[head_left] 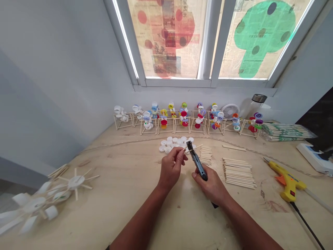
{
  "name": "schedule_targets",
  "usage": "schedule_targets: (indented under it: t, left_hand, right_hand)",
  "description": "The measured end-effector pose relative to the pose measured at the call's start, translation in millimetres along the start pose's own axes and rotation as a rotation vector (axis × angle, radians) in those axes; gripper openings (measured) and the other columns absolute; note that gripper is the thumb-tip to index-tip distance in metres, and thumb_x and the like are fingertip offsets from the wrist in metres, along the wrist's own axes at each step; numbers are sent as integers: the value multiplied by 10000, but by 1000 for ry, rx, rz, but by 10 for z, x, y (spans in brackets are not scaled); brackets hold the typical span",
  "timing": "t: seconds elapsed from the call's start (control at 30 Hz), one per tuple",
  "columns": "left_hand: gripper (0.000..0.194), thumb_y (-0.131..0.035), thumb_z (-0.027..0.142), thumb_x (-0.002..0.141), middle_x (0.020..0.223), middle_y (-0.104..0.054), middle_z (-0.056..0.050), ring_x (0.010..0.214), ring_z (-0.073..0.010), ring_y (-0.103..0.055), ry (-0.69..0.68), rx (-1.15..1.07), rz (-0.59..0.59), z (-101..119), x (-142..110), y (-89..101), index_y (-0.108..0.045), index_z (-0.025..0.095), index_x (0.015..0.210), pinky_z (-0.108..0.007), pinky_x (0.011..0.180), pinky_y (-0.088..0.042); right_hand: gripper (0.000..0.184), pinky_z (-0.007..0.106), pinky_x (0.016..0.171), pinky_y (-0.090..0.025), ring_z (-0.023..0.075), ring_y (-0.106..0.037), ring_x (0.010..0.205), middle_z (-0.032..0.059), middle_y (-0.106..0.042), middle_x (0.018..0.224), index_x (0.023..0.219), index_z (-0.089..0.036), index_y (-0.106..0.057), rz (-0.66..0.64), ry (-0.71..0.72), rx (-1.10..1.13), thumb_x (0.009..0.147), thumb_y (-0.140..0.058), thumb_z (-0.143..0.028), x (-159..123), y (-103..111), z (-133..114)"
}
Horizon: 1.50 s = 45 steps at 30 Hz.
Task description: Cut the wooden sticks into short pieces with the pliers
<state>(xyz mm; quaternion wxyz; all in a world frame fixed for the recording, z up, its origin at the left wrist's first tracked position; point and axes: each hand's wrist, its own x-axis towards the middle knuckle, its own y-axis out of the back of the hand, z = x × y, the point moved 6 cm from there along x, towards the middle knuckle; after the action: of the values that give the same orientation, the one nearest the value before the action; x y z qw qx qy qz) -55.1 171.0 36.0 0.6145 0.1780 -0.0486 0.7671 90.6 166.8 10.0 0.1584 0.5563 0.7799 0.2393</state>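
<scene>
My left hand (pixel 171 166) is closed, thumb and fingertips pinching a thin wooden stick (pixel 197 147). Across that stick lie the dark jaws of a pair of pliers (pixel 197 161), and my right hand (pixel 211 181) is wrapped round their handles. Whether the jaws bite into the stick is too small to tell. Just behind my hands is a cluster of white bottle caps (pixel 174 140). Short cut sticks (pixel 205 155) lie beside the pliers, and a row of longer sticks (pixel 238 172) is further right.
Small stick frames with coloured caps (pixel 184 119) line the back. A yellow glue gun (pixel 287 180) with its cord lies right, near a white power strip (pixel 314 158) and bagged sticks (pixel 287 132). Stick-and-cap wheels (pixel 76 182) lie left. A fan (pixel 230 111) and bottle (pixel 256 104) stand behind.
</scene>
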Motion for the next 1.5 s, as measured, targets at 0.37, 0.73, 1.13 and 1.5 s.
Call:
schedule_targets:
  t: [0.37,0.73,1.13,1.5]
  left_hand:
    - [227,-637,240,703,600,-603,-11,440,-66,-497,592,-786,-169,-330,4,-103,-544,129,878,-157,411,-350]
    - [237,-646,317,698,550,-440,66,396,-28,-360,477,-661,-226,-178,1,-135,-476,162,753,-147,375,-233]
    - [144,-459,298,823,619,-522,18,537,-99,-450,-132,361,-57,39,-16,-28,-535,186,776,-203,535,-344]
    - [151,-377,246,863,651,-562,-2,550,-114,-514,-284,613,-38,1,-46,-101,-517,190,864,-196,522,-341]
  right_hand:
    - [141,215,517,-347,122,-464,518,-43,-494,565,708,-206,-469,-31,-33,9,777,-473,-329,-10,-20,25]
    - [130,225,543,-355,133,-476,554,-24,-525,610,703,-202,-487,-39,-39,-62,748,-487,-324,-16,-13,9]
    - [123,225,543,-349,133,-478,572,-19,-529,635,728,-199,-505,-70,-75,-46,759,-492,-317,-31,-14,13]
    - [102,206,484,-323,109,-453,523,-43,-483,614,758,-202,-486,-122,-63,28,770,-479,-303,-55,-41,-4]
